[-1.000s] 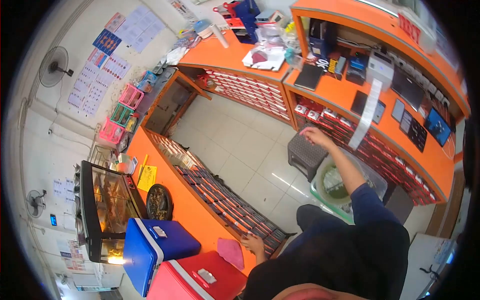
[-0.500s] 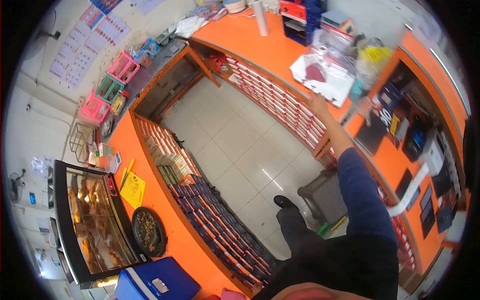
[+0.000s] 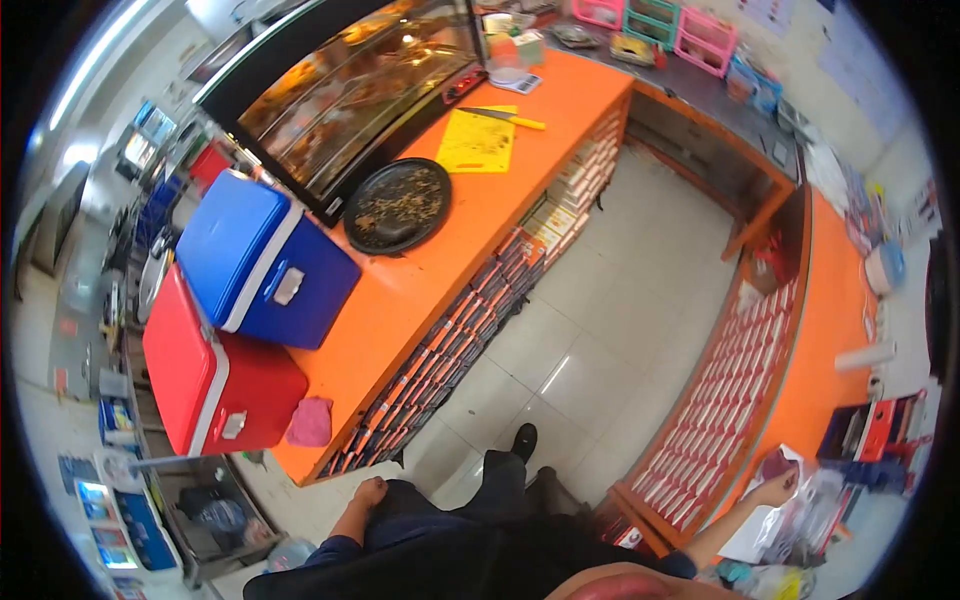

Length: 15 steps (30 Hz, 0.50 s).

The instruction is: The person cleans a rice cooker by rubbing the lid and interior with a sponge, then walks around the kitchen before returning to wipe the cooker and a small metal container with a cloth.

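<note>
My left hand (image 3: 370,491) hangs low beside my leg with its fingers curled in, and nothing shows in it. It is nearest the near end of the orange counter (image 3: 420,290). Stretched out to the right, my right hand (image 3: 775,487) is over the other orange counter (image 3: 825,350). Its fingertips are right at a dark red, cloth-like piece (image 3: 776,463) that lies on a white sheet (image 3: 745,540). I cannot tell whether those fingers grip it. Clear plastic bags (image 3: 815,520) lie close beside this hand.
A blue cooler box (image 3: 250,260), a red one (image 3: 220,370) and a pink cloth (image 3: 310,422) stand at the left. Beyond are a round black tray (image 3: 398,205), a knife (image 3: 505,117) on a yellow board (image 3: 470,145) and a glass display case (image 3: 370,90). Tiled floor (image 3: 590,330) runs between counters.
My view has swung left, bringing both coolers and my left hand into sight. My right hand has moved from the counter's edge to the dark red piece.
</note>
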### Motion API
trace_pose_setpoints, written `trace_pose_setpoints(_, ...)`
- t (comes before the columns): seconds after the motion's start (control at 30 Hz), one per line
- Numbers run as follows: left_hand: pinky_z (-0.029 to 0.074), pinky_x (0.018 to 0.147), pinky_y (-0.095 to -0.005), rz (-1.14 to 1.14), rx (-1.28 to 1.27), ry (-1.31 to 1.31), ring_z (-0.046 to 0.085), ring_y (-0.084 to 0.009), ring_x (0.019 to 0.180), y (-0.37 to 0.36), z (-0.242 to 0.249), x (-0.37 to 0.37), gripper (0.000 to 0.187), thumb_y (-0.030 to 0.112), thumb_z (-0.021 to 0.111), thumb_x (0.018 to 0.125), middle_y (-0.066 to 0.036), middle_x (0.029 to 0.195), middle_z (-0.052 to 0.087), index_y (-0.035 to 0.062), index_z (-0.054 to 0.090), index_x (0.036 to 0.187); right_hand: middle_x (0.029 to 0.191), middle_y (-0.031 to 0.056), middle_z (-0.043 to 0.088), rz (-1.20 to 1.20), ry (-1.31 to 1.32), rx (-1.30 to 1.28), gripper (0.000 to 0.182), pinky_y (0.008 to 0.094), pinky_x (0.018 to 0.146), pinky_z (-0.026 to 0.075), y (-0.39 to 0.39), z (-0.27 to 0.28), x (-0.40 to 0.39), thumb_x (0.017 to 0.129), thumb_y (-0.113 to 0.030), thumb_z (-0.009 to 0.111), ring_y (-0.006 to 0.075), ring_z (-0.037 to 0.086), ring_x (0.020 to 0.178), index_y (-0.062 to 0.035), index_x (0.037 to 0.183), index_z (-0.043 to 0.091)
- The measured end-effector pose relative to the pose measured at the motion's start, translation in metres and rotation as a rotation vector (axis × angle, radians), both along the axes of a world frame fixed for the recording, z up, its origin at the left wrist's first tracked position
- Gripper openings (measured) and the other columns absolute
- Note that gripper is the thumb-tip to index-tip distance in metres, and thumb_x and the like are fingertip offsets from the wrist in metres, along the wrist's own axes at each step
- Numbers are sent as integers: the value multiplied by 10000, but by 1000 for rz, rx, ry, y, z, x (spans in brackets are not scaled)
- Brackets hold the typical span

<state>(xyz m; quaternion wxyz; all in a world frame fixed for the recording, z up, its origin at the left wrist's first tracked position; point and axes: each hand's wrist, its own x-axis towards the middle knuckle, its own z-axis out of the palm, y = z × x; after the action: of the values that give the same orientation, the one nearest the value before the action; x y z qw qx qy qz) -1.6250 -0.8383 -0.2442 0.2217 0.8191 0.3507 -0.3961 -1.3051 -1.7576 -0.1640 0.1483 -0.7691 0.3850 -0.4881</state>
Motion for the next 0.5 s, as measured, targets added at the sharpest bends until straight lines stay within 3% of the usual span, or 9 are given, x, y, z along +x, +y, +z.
trace_pose_setpoints(0.07, 525, 880, -414, -69, -14, -42, 666, -315, 1020, -20, -3, 7, 348, 350, 535, 927, -159, 1073, 704, 90, 666, 1116, 863, 69, 685, 162, -173, -110, 236, 331, 716, 517, 128, 60, 38, 922, -247, 666, 192, 635, 767, -16, 958, 700)
trace_pose_setpoints(0.17, 523, 873, -387, 340, -390, -223, 680, -267, 974, -33, -5, 9, 363, 379, 535, 944, -130, 1024, 714, 76, 665, 1096, 877, 143, 624, 535, -6, 73, 89, 384, 747, 494, 288, 9, 43, 841, -24, 645, 266, 596, 787, 12, 917, 618)
trace_pose_setpoints(0.2, 518, 873, -376, 242, -403, -332, 677, -252, 962, -30, -11, 8, 374, 394, 530, 950, -125, 1006, 714, 73, 663, 1089, 882, 166, 642, 822, 174, 239, 143, 400, 783, 495, 285, -111, 57, 777, -63, 672, 295, 618, 826, -15, 909, 647)
trace_pose_setpoints(0.23, 512, 873, -364, 159, -413, -437, 674, -237, 950, -34, -19, -3, 386, 408, 525, 957, -119, 987, 714, 69, 661, 1083, 760, 158, 682, 1083, 724, 56, 189, 397, 667, 524, 354, -102, 40, 749, -142, 683, 316, 662, 709, 11, 860, 683)
trace_pose_setpoints(0.27, 506, 853, -367, 174, -350, -409, 662, -257, 952, -38, 13, -1, 414, 433, 526, 959, -138, 993, 709, 60, 657, 1080, 664, 148, 665, 1244, 1010, 309, 218, 389, 634, 517, 413, -135, 40, 702, -216, 685, 327, 664, 666, 2, 721, 683)
trace_pose_setpoints(0.33, 498, 811, -401, 251, -324, -570, 650, -291, 917, -24, -9, -39, 438, 456, 511, 974, -170, 969, 693, 56, 657, 1076, 697, 204, 651, 1703, 1021, 148, 290, 419, 619, 509, 566, -96, -2, 754, -273, 627, 335, 655, 647, 3, 822, 687)
trace_pose_setpoints(0.37, 494, 812, -425, 346, -378, -621, 648, -302, 904, -14, 1, -58, 438, 445, 485, 992, -161, 936, 693, 54, 663, 1078, 821, 229, 679, 1797, 1034, 0, 285, 500, 710, 513, 643, -71, -35, 809, -273, 589, 441, 652, 796, -59, 951, 714)
trace_pose_setpoints(0.43, 439, 992, -379, 503, -474, -796, 547, -299, 1161, 8, 51, -99, 486, 342, 639, 937, -186, 1254, 577, 53, 537, 1314, 802, 197, 686, 2256, 1461, -1, 312, 389, 661, 516, 762, -4, -98, 860, -252, 525, 270, 681, 718, -35, 971, 719)
trace_pose_setpoints(0.5, 352, 1080, -415, 399, 69, -1057, 488, -321, 1242, 13, 90, -134, 586, 263, 736, 841, -178, 1323, 518, 99, 502, 1353, 655, 18, 599, 2807, 1623, 440, 161, 296, 610, 447, 845, 34, -184, 852, -105, 536, 113, 569, 668, -6, 782, 641)
